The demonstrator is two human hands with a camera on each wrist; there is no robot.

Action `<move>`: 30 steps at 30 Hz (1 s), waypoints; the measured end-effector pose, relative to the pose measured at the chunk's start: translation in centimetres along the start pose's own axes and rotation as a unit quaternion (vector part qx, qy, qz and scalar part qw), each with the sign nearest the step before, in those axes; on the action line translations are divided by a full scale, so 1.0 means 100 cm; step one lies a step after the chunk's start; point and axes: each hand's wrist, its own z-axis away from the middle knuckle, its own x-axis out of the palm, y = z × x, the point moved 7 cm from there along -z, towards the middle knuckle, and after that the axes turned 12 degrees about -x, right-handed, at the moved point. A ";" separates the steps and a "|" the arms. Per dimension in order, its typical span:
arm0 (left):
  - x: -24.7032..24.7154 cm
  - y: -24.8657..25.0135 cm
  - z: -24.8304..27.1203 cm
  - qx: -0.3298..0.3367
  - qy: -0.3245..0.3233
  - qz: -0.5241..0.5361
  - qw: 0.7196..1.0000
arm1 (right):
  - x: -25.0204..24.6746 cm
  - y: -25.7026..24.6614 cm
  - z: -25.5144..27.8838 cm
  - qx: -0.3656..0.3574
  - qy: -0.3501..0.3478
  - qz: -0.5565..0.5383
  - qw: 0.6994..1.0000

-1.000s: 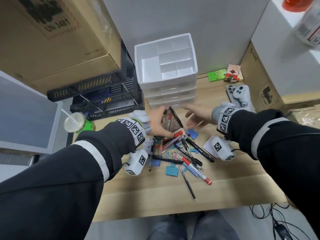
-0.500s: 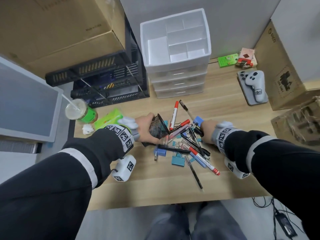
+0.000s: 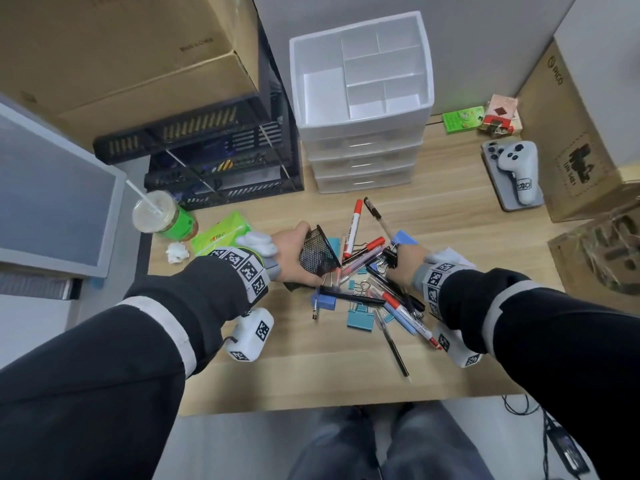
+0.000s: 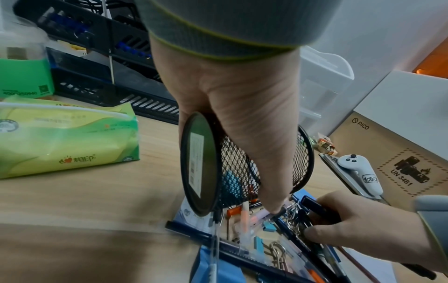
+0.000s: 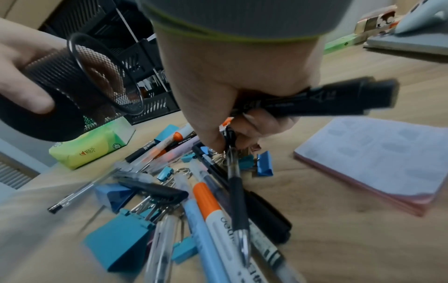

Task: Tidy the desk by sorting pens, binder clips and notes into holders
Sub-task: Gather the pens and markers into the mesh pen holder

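Left hand has its grip wrapped round the black mesh pen cup, thumb across the mesh, cup tipped on its side with the open mouth facing the heap at centre frame. In the left wrist view the cup's solid base faces the camera and the rim hangs just over the clutter.

Right hand, right of centre, has a closed grip: fingers curled round a thick black marker that sticks out to the right in the right wrist view. A thinner black pen hangs down from the same fingers; whether it is truly held I cannot tell, the frame is blurred.

Below and between both hands lies the pile of pens on the wooden counter: a red-capped marker pointing to the top of the frame, an orange-banded white pen, light blue and dark ones crossing it. Blue binder clips sit mixed in and under the pens. A pink-edged note pad lies flat just right of the right hand.

Further out: white drawer organiser at top centre with open compartments on top, black mesh tray rack to its left, green tissue pack and iced drink cup at left, white controller upper right.
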 end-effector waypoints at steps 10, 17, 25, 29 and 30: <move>0.005 -0.006 0.005 0.002 0.006 -0.005 1.000 | -0.014 0.006 0.016 -0.016 0.049 -0.056 0.997; 0.008 0.002 0.009 0.002 0.010 -0.018 1.000 | 0.005 0.007 0.028 -0.068 0.018 -0.013 0.997; 0.024 -0.005 0.015 0.000 0.002 -0.038 0.999 | 0.031 0.009 0.032 -0.056 0.001 0.057 0.997; 0.032 -0.010 0.017 -0.004 -0.004 -0.033 0.999 | 0.037 0.010 0.034 -0.047 -0.004 0.095 0.994; 0.035 -0.010 0.018 -0.006 -0.004 -0.033 0.999 | 0.038 0.011 0.034 -0.046 -0.007 0.101 0.994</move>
